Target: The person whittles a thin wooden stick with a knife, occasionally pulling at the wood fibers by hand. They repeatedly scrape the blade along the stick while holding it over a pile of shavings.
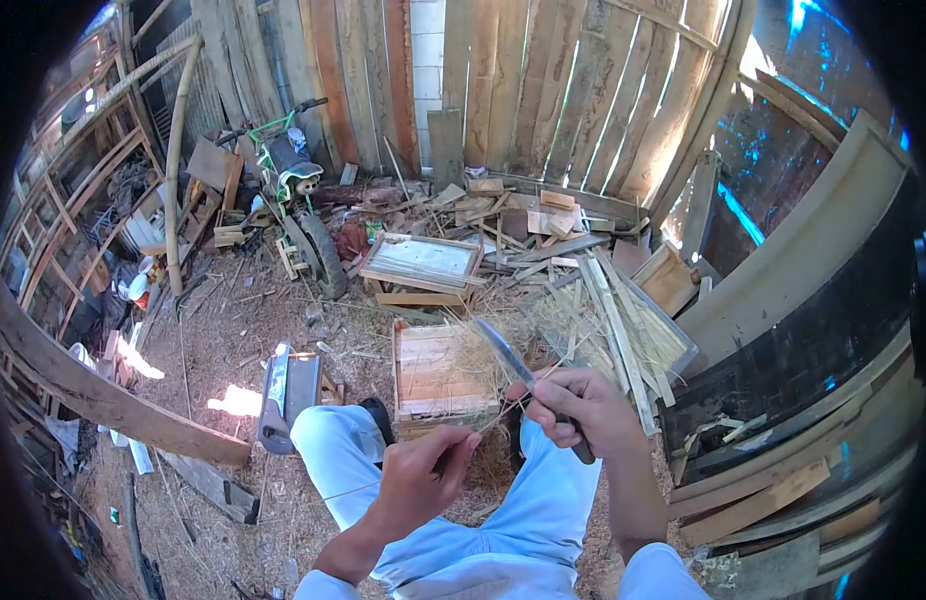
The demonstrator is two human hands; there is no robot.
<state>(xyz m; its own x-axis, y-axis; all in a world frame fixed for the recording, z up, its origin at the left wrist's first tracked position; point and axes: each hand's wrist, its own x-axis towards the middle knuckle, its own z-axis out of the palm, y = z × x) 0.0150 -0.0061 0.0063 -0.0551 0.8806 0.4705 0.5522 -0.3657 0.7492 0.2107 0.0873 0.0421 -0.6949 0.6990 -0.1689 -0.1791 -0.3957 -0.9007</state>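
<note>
The person is sitting low on the littered yard floor, knees in light blue trousers apart. The right hand [583, 405] is gripping a long grey-bladed knife with a dark handle [507, 354]. Its fingers are curled tight round the handle and the thumb is pressing near the base of the blade. The blade is pointing up and away from the body, probably so the edge is working outward rather than toward the legs.

The left hand [423, 478] is pinching a thin pale wooden sliver [495, 417] between thumb and bunched fingertips. The sliver is stretching across to the right hand and meeting the knife there, low over the lap, which seems to be bracing both ends.

Just ahead, between the knees, a slatted pale wooden crate [438, 378] is lying under straw-like shavings – near enough to be catching what falls. A bundle of long split pale strips [623, 340] is resting to the right, within arm's reach.
</note>
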